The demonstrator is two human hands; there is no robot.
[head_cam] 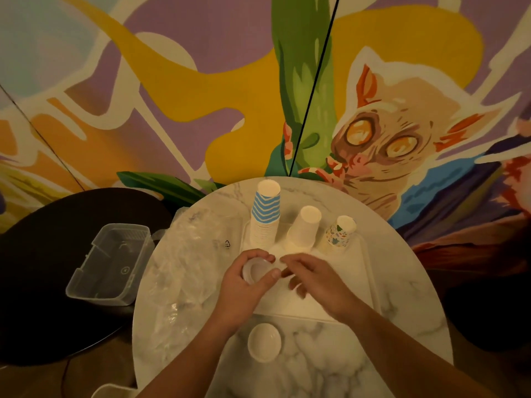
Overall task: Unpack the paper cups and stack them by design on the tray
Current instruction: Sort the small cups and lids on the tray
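Note:
Three upside-down stacks stand at the far side of the white tray: a tall blue zigzag stack, a plain white stack and a short stack with small coloured prints. My left hand grips a white paper cup over the tray's near left part, its open mouth facing me. My right hand is beside it, fingertips touching the cup's rim. Whether it is one cup or several nested ones, I cannot tell.
A white cup or small stack stands on the round marble table near me. Crumpled clear plastic wrap covers the table's left. A clear plastic box sits on a dark round table to the left. A painted wall rises behind.

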